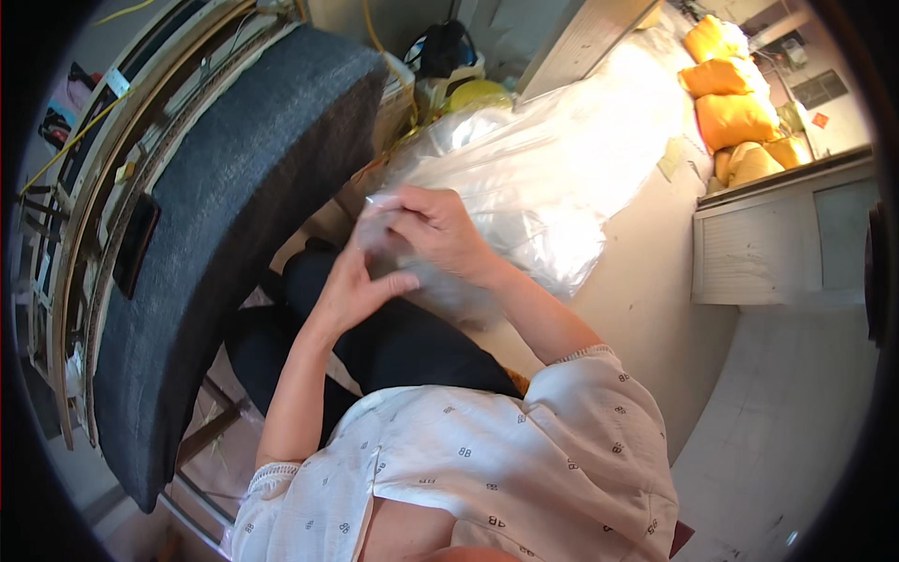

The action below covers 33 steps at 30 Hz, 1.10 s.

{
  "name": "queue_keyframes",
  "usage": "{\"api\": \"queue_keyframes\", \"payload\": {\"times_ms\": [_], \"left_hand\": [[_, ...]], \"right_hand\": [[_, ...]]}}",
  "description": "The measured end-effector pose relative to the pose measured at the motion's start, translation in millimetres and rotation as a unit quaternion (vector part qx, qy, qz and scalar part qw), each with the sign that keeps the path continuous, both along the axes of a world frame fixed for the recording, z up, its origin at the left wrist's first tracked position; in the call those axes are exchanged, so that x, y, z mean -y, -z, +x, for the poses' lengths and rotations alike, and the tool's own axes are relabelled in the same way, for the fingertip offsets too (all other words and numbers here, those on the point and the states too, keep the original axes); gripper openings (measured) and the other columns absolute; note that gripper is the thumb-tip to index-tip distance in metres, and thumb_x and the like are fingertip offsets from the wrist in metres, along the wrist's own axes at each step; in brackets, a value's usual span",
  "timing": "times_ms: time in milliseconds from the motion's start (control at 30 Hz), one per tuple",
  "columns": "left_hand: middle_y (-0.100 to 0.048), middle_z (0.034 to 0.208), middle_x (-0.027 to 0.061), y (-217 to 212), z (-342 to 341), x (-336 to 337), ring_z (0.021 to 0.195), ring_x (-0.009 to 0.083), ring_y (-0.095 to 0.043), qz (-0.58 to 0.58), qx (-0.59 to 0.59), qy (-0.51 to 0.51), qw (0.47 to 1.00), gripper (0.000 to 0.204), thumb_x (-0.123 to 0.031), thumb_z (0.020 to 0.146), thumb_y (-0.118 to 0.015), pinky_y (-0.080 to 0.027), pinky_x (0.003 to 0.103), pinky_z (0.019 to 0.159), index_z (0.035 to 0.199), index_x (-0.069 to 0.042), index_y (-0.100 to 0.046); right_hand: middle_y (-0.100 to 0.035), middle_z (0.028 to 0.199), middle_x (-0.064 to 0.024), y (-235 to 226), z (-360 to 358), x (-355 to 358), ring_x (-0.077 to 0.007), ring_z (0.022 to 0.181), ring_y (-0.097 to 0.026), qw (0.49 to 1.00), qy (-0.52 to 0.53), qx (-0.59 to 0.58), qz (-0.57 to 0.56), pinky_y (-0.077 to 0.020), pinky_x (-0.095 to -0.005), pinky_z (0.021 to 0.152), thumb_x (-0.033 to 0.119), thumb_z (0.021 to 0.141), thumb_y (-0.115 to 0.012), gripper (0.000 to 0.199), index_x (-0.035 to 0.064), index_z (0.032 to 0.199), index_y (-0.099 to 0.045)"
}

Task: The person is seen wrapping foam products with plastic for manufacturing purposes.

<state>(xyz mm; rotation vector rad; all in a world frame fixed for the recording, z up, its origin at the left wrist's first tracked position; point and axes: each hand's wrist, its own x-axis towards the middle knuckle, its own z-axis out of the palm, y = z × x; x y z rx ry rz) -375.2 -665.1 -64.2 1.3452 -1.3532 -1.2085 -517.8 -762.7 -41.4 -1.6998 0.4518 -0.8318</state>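
Note:
My left hand (358, 286) and my right hand (440, 234) meet above my lap, both gripping a small clear plastic bag (449, 295) that holds something grey. The right hand's fingers curl over the bag's top; the left hand's thumb and fingers pinch its lower edge. What is inside the bag is blurred. Just beyond my hands lies a big heap of clear plastic bags (552, 169).
A large dark grey fabric-covered panel (215, 225) stands on my left against a wooden frame (84, 215). Yellow sacks (735, 103) are piled at the far right, beside a white cabinet (777, 244). Pale floor (646, 309) stretches on the right.

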Motion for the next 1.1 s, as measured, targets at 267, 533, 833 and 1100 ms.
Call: {"api": "queue_keyframes", "payload": {"times_ms": [267, 533, 833, 1100], "left_hand": [[-0.056, 0.075, 0.0012, -68, 72, -94, 0.070, 0.0151, -0.058, -0.147, -0.065, -0.026, 0.987, 0.039, -0.040, 0.071, -0.074, -0.046, 0.038, 0.073, 0.081, -0.006, -0.059], [-0.060, 0.090, -0.0008, -154, 308, -365, 0.084, 0.0099, -0.056, -0.170, 0.320, -0.637, 0.680, 0.024, -0.027, 0.093, -0.052, -0.044, 0.023, 0.074, 0.105, -0.008, -0.059], [-0.060, 0.110, 0.0106, -114, 297, -478, 0.105, 0.0239, -0.057, 0.106, 0.698, -0.560, 0.433, 0.032, -0.023, 0.086, -0.058, -0.043, 0.033, 0.090, 0.116, -0.010, -0.059], [-0.037, 0.137, 0.0210, -12, 273, -374, 0.126, 0.0338, -0.037, 0.142, 0.618, -0.493, 0.596, 0.059, -0.042, 0.087, -0.053, -0.031, 0.038, 0.103, 0.131, -0.003, -0.042]], "right_hand": [[-0.056, 0.075, 0.0048, -191, 85, 60, -0.0042, 0.064, -0.048, 0.972, 0.018, 0.189, 0.138, -0.0403, -0.0172, 0.053, 0.018, 0.091, -0.056, 0.014, 0.0118, 0.101, -0.063], [-0.046, 0.128, -0.0124, -59, 200, 95, -0.0279, 0.122, -0.040, 0.797, 0.092, -0.078, -0.592, -0.0315, -0.0466, 0.100, 0.030, 0.089, -0.053, 0.039, 0.0143, 0.124, -0.050], [-0.037, 0.140, -0.0093, 7, 190, 136, -0.0312, 0.131, -0.030, 0.811, -0.018, -0.252, -0.528, -0.0228, -0.0490, 0.104, 0.040, 0.091, -0.042, 0.049, 0.0153, 0.133, -0.043], [-0.021, 0.149, -0.0078, -9, 180, 164, -0.0277, 0.137, -0.017, 0.779, -0.030, -0.413, -0.471, -0.0130, -0.0459, 0.108, 0.042, 0.095, -0.032, 0.054, 0.0173, 0.142, -0.028]]}}
